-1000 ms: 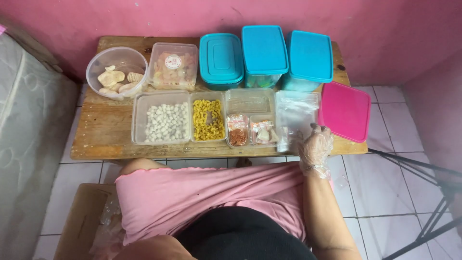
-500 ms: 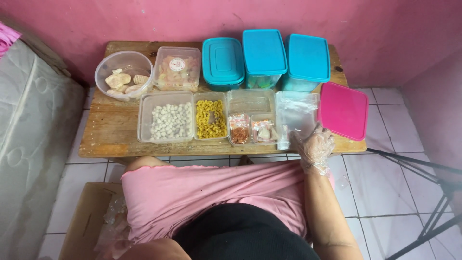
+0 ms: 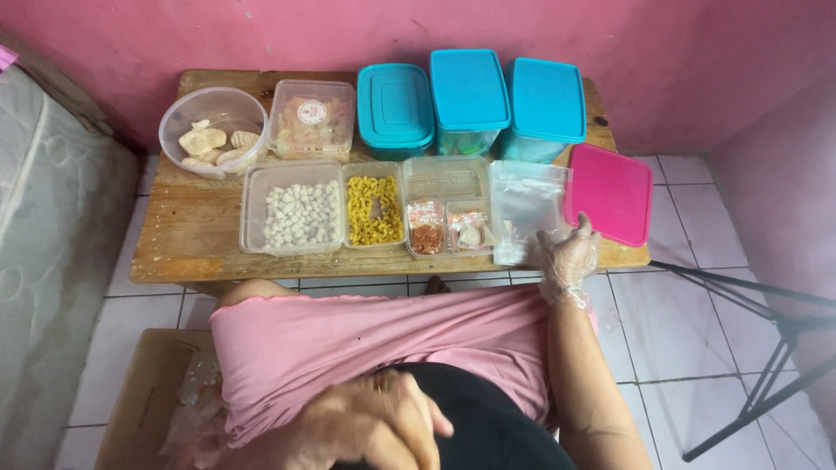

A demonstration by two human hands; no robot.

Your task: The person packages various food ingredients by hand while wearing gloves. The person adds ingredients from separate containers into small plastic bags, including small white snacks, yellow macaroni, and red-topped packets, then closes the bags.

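- Your right hand [image 3: 568, 257], in a thin clear glove, lies flat with fingers spread on the bags [image 3: 525, 207]. It pinches nothing yet.
- The bags sit at 3 o'clock on the table [image 3: 187, 239], just beside the pink lid [image 3: 610, 193].
- Your left hand [image 3: 374, 426] is bare, down at 6 o'clock on your lap. It is loosely curled and holds nothing.
- No bag is filled. The white balls [image 3: 300, 214], yellow curls [image 3: 375, 209] and sachets [image 3: 427, 237] wait in their tubs.
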